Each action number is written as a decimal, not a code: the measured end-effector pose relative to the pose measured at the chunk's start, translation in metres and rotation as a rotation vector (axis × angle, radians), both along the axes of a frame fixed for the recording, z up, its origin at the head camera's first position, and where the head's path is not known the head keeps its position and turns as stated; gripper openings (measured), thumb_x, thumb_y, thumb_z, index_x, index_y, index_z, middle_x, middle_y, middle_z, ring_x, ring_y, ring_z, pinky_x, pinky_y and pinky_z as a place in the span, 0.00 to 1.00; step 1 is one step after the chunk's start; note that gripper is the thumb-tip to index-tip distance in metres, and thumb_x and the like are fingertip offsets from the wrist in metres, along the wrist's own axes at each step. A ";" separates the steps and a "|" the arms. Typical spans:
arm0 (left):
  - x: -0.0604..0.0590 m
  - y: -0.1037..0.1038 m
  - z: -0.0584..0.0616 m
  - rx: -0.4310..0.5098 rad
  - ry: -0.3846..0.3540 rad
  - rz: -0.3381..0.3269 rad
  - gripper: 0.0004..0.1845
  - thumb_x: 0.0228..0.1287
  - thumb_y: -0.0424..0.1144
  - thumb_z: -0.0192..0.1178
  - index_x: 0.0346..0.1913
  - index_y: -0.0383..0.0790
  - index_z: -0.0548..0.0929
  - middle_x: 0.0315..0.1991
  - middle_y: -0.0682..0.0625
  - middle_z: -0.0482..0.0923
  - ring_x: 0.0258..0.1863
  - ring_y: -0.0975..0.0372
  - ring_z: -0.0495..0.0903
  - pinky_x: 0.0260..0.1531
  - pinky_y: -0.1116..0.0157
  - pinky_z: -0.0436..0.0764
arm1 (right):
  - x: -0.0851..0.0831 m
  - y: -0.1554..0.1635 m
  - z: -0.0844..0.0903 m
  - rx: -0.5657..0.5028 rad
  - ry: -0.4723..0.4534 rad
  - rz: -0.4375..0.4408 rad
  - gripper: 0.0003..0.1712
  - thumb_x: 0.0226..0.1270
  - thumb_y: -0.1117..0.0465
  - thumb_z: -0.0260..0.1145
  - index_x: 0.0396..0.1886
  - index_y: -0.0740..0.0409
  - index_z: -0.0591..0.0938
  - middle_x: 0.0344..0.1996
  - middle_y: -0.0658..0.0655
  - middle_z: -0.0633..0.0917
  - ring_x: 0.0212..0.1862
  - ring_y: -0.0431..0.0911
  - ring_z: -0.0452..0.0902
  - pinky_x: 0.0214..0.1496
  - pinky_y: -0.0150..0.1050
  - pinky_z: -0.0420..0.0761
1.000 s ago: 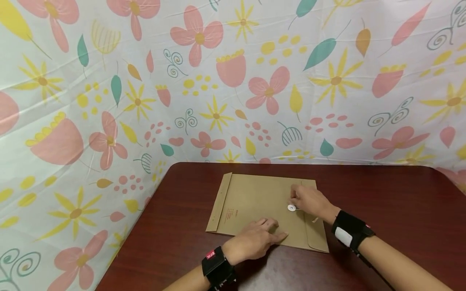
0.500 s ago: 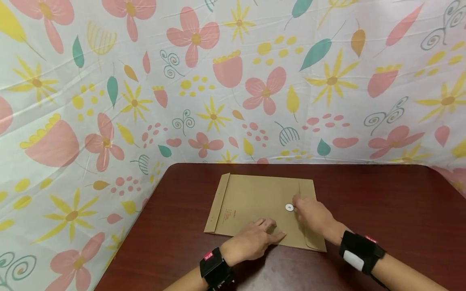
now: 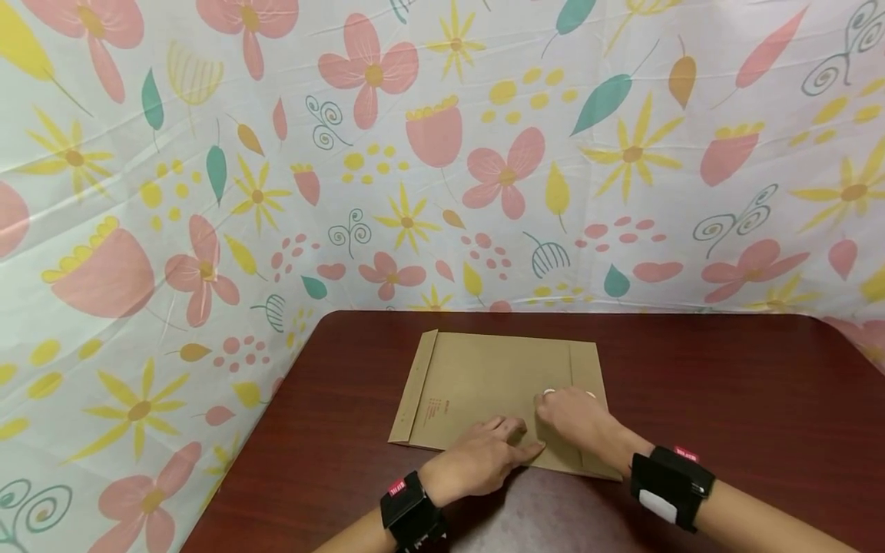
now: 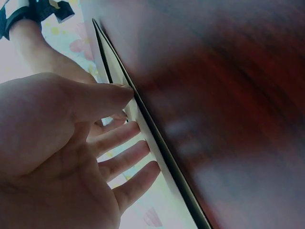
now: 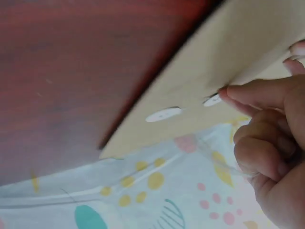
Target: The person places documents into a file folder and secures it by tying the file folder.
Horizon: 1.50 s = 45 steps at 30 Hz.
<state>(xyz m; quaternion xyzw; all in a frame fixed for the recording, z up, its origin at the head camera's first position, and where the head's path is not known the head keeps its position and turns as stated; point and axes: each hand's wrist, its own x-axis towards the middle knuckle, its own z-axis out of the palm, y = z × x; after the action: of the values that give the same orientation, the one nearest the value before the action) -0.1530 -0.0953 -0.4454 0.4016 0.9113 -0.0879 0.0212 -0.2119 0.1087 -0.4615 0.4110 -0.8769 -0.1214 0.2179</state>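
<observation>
A brown paper document envelope (image 3: 484, 369) lies flat on the table, its folded flap at the right. My left hand (image 3: 477, 455) rests on its near edge with fingers spread; in the left wrist view those fingertips (image 4: 151, 167) press on the paper. Over the flap side, my right hand (image 3: 577, 418) has its thumb and forefinger together right at one white round button (image 5: 213, 99). A second white button (image 5: 163, 114) shows beside it. From the curled fingers of the right hand trails a thin pale string (image 5: 221, 162), mostly faint against the backdrop.
The dark red-brown table (image 3: 726, 399) has rounded far corners. Behind it and to the left hangs a white cloth (image 3: 429, 223) printed with flowers and leaves. Black straps with small devices (image 3: 412, 511) sit on both wrists.
My right hand first drew back to the right from the button, then came down and left, now covering part of the near side of the buttons. The left hand stays in place.
</observation>
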 end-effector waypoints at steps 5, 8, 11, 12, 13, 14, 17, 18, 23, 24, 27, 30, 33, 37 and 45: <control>-0.001 0.001 0.000 -0.010 0.021 -0.014 0.30 0.73 0.44 0.56 0.74 0.66 0.64 0.67 0.55 0.66 0.64 0.65 0.67 0.57 0.71 0.72 | -0.015 -0.001 0.006 0.100 0.046 0.081 0.07 0.56 0.70 0.72 0.29 0.58 0.81 0.21 0.53 0.77 0.22 0.44 0.75 0.23 0.33 0.76; -0.003 0.001 0.001 -0.030 0.021 -0.006 0.31 0.72 0.44 0.57 0.74 0.67 0.63 0.67 0.56 0.65 0.66 0.65 0.66 0.59 0.71 0.71 | -0.026 0.002 0.009 0.131 0.085 0.134 0.07 0.55 0.68 0.72 0.30 0.56 0.82 0.22 0.52 0.77 0.24 0.44 0.76 0.25 0.34 0.77; -0.003 0.001 0.001 -0.045 0.007 0.005 0.31 0.72 0.44 0.57 0.74 0.67 0.62 0.68 0.57 0.64 0.67 0.65 0.65 0.60 0.70 0.71 | -0.034 0.006 0.009 0.150 0.134 0.214 0.07 0.55 0.67 0.72 0.29 0.53 0.81 0.23 0.50 0.77 0.25 0.43 0.75 0.24 0.32 0.75; -0.003 0.001 0.001 -0.041 0.004 0.005 0.31 0.72 0.44 0.57 0.74 0.68 0.62 0.68 0.57 0.65 0.67 0.65 0.66 0.59 0.70 0.72 | -0.036 0.007 0.009 0.152 0.147 0.243 0.07 0.55 0.66 0.72 0.29 0.52 0.82 0.23 0.50 0.77 0.24 0.43 0.75 0.24 0.31 0.74; -0.003 0.001 0.001 -0.037 0.003 0.002 0.31 0.72 0.44 0.57 0.74 0.68 0.62 0.68 0.56 0.65 0.66 0.65 0.66 0.58 0.70 0.73 | -0.037 0.009 0.008 0.153 0.155 0.270 0.07 0.55 0.66 0.72 0.29 0.52 0.82 0.24 0.49 0.77 0.24 0.43 0.74 0.24 0.31 0.73; -0.003 0.001 0.000 -0.030 0.001 -0.001 0.31 0.72 0.44 0.57 0.74 0.67 0.62 0.68 0.56 0.65 0.66 0.65 0.67 0.57 0.70 0.74 | -0.038 0.010 0.007 0.151 0.163 0.296 0.07 0.55 0.66 0.72 0.28 0.51 0.81 0.24 0.48 0.77 0.25 0.42 0.74 0.24 0.30 0.72; -0.001 0.001 -0.001 -0.016 0.000 -0.007 0.31 0.72 0.44 0.58 0.74 0.68 0.63 0.68 0.55 0.66 0.65 0.65 0.68 0.55 0.70 0.74 | -0.039 0.013 0.005 0.160 0.191 0.357 0.07 0.53 0.64 0.73 0.28 0.50 0.82 0.24 0.47 0.77 0.25 0.42 0.73 0.24 0.29 0.70; -0.001 0.001 -0.002 -0.020 -0.005 -0.005 0.31 0.72 0.44 0.57 0.74 0.68 0.62 0.68 0.55 0.65 0.66 0.65 0.67 0.56 0.70 0.74 | -0.039 0.013 0.005 0.164 0.193 0.363 0.08 0.53 0.64 0.74 0.28 0.50 0.82 0.25 0.47 0.78 0.25 0.41 0.73 0.24 0.29 0.70; 0.001 0.000 -0.004 -0.045 -0.028 0.018 0.31 0.74 0.45 0.55 0.75 0.68 0.60 0.70 0.56 0.63 0.69 0.65 0.65 0.61 0.69 0.72 | -0.048 0.008 0.003 0.116 0.090 0.298 0.10 0.52 0.65 0.75 0.30 0.51 0.82 0.26 0.48 0.79 0.27 0.41 0.75 0.25 0.30 0.73; 0.001 0.000 -0.003 -0.048 -0.022 0.013 0.31 0.74 0.45 0.55 0.75 0.68 0.60 0.70 0.56 0.63 0.68 0.65 0.65 0.60 0.69 0.72 | -0.051 0.007 0.004 0.079 0.018 0.256 0.11 0.52 0.66 0.75 0.29 0.51 0.81 0.25 0.48 0.79 0.27 0.41 0.74 0.25 0.30 0.73; 0.001 0.001 -0.003 -0.038 -0.003 -0.007 0.30 0.74 0.45 0.54 0.75 0.67 0.61 0.70 0.55 0.64 0.67 0.65 0.67 0.59 0.70 0.73 | -0.059 0.009 0.005 -0.106 -0.243 0.105 0.12 0.55 0.68 0.74 0.26 0.51 0.78 0.22 0.47 0.77 0.24 0.39 0.71 0.24 0.31 0.70; 0.000 0.002 -0.001 -0.038 -0.003 -0.003 0.30 0.75 0.45 0.54 0.75 0.66 0.61 0.70 0.55 0.64 0.67 0.65 0.67 0.60 0.71 0.72 | -0.065 0.014 0.005 -0.327 -0.459 -0.029 0.12 0.59 0.66 0.71 0.25 0.50 0.77 0.19 0.44 0.77 0.20 0.36 0.66 0.23 0.30 0.65; 0.000 0.002 -0.002 -0.037 -0.012 0.014 0.30 0.74 0.45 0.54 0.75 0.67 0.61 0.70 0.55 0.64 0.67 0.66 0.66 0.62 0.70 0.70 | -0.067 0.019 0.002 -0.479 -0.593 -0.129 0.08 0.62 0.61 0.71 0.27 0.52 0.79 0.20 0.45 0.79 0.18 0.36 0.65 0.21 0.30 0.65; 0.001 0.003 -0.002 -0.036 -0.016 0.024 0.30 0.74 0.45 0.54 0.75 0.68 0.60 0.70 0.55 0.64 0.67 0.66 0.65 0.62 0.69 0.70 | -0.064 0.027 -0.002 -0.600 -0.686 -0.255 0.08 0.63 0.58 0.71 0.30 0.55 0.80 0.21 0.48 0.80 0.18 0.39 0.65 0.21 0.33 0.65; 0.002 0.005 -0.003 -0.015 -0.018 0.034 0.30 0.75 0.44 0.54 0.75 0.67 0.61 0.70 0.55 0.64 0.68 0.65 0.65 0.63 0.68 0.70 | -0.047 0.038 -0.002 -0.735 -0.728 -0.383 0.16 0.60 0.56 0.71 0.37 0.65 0.80 0.22 0.53 0.80 0.22 0.42 0.69 0.25 0.36 0.68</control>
<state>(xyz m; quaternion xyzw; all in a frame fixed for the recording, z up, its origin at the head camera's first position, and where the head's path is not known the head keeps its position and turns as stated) -0.1507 -0.0905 -0.4481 0.3869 0.9170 -0.0908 0.0339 -0.2587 0.1471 -0.4637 0.1564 -0.9393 0.3052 0.0038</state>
